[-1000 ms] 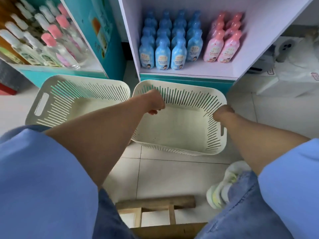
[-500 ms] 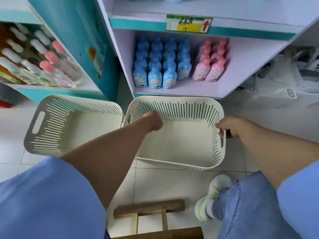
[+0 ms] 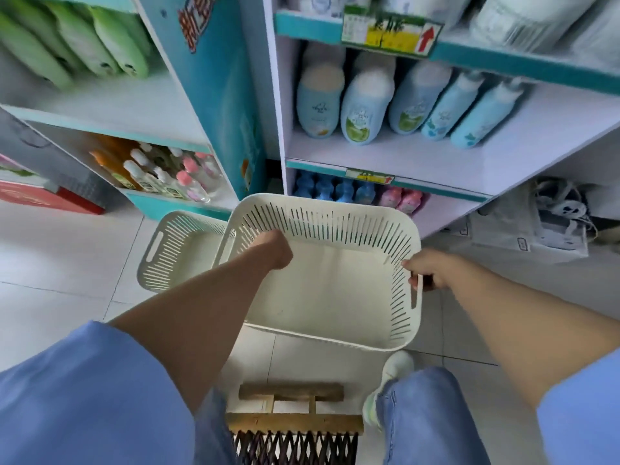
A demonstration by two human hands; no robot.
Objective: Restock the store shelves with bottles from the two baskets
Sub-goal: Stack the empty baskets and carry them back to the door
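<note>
Basket (image 3: 335, 223), empty: now raised off floor (image 3: 67, 263), L hand (image 3: 273, 251) & R hand (image 3: 426, 268) gripping its sides; 2nd basket (image 3: 174, 250) empty, so restock likely done.

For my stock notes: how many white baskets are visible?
2. The right basket is gripped at its sides by the left hand and right hand; the left basket sits on the floor, partly hidden behind it.

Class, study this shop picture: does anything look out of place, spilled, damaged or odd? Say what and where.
Nothing looks spilled or broken. One oddity for a restock: the basket gripped by the left hand and right hand is empty, and so is the second basket on the floor beside it.
</note>
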